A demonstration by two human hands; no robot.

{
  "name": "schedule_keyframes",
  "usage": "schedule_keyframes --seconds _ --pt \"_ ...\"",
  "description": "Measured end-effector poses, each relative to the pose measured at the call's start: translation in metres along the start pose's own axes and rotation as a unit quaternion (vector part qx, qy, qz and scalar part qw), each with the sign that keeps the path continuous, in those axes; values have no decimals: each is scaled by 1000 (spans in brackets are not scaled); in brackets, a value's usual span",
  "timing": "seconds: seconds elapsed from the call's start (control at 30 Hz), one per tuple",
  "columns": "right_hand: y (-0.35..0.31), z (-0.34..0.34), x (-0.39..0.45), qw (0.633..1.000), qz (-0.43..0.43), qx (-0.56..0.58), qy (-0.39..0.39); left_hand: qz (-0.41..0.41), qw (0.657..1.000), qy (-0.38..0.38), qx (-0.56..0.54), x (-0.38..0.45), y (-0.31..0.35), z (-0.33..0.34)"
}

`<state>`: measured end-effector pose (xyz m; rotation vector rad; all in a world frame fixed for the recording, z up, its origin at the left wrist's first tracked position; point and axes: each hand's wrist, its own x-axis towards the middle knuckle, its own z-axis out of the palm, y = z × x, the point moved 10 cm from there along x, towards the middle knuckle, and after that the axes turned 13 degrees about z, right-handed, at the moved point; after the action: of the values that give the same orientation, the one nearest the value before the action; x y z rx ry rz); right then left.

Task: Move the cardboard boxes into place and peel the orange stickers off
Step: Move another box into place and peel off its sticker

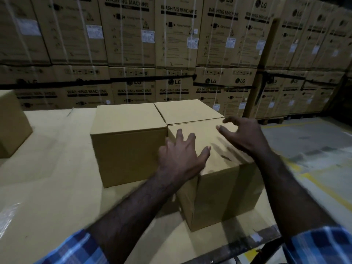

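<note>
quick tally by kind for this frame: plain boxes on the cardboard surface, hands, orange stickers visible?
Plain cardboard boxes: 4 (left box, rear box, near box, one cut off at the left edge)
Hands: 2 (left hand, right hand)
Orange stickers: 0 visible
Total: 6
The stacked washing-machine cartons behind are not counted.

Blue plaid shirt sleeves, bare forearms

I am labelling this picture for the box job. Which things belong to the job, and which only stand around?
Job:
- near box, under both hands
- left box
- back box
- left hand
- right hand

Standing around:
- washing machine cartons
- far-left box
</note>
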<state>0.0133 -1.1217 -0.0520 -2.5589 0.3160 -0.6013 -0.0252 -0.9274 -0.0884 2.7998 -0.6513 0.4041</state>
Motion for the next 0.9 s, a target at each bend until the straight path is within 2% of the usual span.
schedule_keyframes --seconds 0.17,0.4,0.7,0.9 --pt "-105 24 -18 998 -62 33 -10 -33 997 68 16 -26 -71 -57" --pt "-273 83 -90 985 -161 58 -29 -72 983 137 98 -122 -206 -144" --pt "-488 161 -217 961 -262 78 -52 -149 965 137 169 -274 -394 -235" --pt "-601 214 -284 938 -315 100 -103 -221 949 122 187 -356 -486 -270"
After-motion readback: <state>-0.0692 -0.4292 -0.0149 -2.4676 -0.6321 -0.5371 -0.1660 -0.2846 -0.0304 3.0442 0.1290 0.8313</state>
